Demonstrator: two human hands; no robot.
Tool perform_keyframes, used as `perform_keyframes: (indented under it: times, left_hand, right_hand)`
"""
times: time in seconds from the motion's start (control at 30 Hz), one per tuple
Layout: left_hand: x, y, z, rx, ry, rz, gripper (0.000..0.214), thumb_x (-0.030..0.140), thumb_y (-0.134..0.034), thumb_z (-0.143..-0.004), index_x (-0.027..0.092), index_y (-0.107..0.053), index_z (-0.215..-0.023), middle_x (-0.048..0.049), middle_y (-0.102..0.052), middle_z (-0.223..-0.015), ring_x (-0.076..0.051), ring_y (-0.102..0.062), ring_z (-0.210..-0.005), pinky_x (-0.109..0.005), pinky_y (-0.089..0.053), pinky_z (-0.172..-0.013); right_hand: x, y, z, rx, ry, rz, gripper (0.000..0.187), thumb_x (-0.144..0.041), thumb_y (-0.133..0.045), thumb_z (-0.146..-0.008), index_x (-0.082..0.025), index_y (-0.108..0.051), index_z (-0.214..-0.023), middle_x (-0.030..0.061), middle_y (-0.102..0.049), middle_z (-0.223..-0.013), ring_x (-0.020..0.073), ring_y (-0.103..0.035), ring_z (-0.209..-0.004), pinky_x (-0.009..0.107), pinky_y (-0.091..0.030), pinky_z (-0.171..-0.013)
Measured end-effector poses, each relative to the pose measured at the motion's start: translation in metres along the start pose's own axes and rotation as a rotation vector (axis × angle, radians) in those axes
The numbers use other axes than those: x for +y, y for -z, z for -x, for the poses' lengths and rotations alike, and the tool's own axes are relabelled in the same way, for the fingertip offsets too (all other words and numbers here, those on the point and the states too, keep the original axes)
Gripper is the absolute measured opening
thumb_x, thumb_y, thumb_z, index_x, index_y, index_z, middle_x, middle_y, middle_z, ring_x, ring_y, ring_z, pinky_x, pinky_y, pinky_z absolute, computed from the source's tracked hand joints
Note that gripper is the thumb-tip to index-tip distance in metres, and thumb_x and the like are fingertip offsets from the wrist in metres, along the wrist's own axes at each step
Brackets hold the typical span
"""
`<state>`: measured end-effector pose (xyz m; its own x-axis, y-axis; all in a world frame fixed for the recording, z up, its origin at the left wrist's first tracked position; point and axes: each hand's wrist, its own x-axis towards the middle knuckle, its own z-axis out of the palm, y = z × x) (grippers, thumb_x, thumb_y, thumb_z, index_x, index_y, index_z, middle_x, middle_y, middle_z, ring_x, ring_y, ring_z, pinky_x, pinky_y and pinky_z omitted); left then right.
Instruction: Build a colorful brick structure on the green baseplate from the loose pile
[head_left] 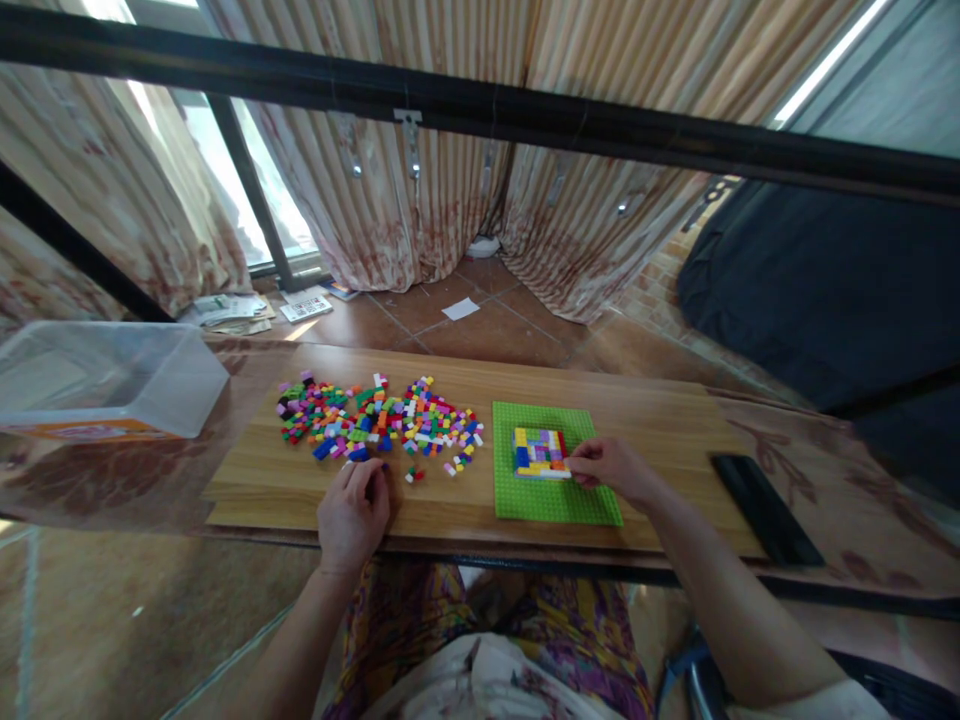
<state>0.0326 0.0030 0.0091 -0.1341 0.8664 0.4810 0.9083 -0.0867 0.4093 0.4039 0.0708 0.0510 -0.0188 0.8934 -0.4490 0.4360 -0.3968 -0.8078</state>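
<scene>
A small block of coloured building bricks (pixel 538 454), with yellow, blue, purple, red and white pieces, stands on a green studded baseplate (pixel 555 505). My right hand (pixel 611 470) reaches in from the right, thumb and forefinger pinched at the block's near right corner. The fingertips cover whatever small brick is between them. My left hand (pixel 352 512) rests on the wooden board just below a spread heap of loose bricks (pixel 375 415). Its fingers are curled together, and what they hold, if anything, is hidden. A few stray bricks (pixel 414 475) lie right of that hand.
The wooden board (pixel 450 510) lies on a cloth-covered table. A clear plastic bin (pixel 150 375) stands at its left, and a black phone-like slab (pixel 765 508) at its right. A dark bar (pixel 480 100) crosses beyond the table, before curtains (pixel 435 200).
</scene>
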Motion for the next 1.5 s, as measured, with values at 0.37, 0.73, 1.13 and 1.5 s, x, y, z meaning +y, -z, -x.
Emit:
perform_keyframes:
  times: [0.37,0.73,1.13,1.5]
  left_hand:
    - [-0.002,-0.002,0.000,0.000,-0.006,0.008,0.018,0.025,-0.047,-0.088,0.018,-0.063,-0.092,-0.0052,-0.066,-0.084,-0.020,-0.062,-0.080,-0.029,-0.046,-0.071]
    - [0.000,0.000,0.001,-0.022,0.031,0.031,0.017,0.025,-0.046,-0.088,0.020,-0.062,-0.091,-0.0051,-0.065,-0.084,-0.018,-0.061,-0.076,-0.028,-0.046,-0.068]
    - [0.002,0.000,0.004,-0.044,0.040,0.060,0.017,0.024,-0.044,-0.090,0.020,-0.060,-0.092,-0.0052,-0.064,-0.085,-0.018,-0.061,-0.080,-0.029,-0.047,-0.073]
    - [0.004,0.001,0.004,-0.051,0.068,0.082,0.017,0.024,-0.045,-0.090,0.020,-0.061,-0.093,-0.0050,-0.064,-0.085,-0.018,-0.060,-0.079,-0.028,-0.047,-0.070]
  right_hand:
    - [0.014,-0.016,0.012,0.246,0.117,-0.062,0.034,-0.050,-0.071,-0.060,-0.017,-0.062,-0.061,-0.0003,-0.060,-0.050,0.0118,-0.054,-0.045,0.023,-0.045,-0.045]
    - [-0.002,-0.042,0.046,0.560,0.652,0.425,0.037,-0.048,-0.051,-0.085,-0.020,-0.065,-0.105,0.0114,-0.066,-0.106,0.0233,-0.061,-0.096,0.039,-0.050,-0.082]
    - [0.034,-0.065,0.006,0.540,0.743,0.870,0.044,-0.045,-0.046,-0.090,-0.023,-0.052,-0.128,0.0134,-0.046,-0.138,0.0318,-0.041,-0.127,0.052,-0.037,-0.099]
    - [0.009,-0.065,0.009,0.588,0.809,0.818,0.034,-0.034,-0.045,-0.090,-0.020,-0.060,-0.116,0.0134,-0.054,-0.128,0.0291,-0.044,-0.123,0.050,-0.036,-0.101]
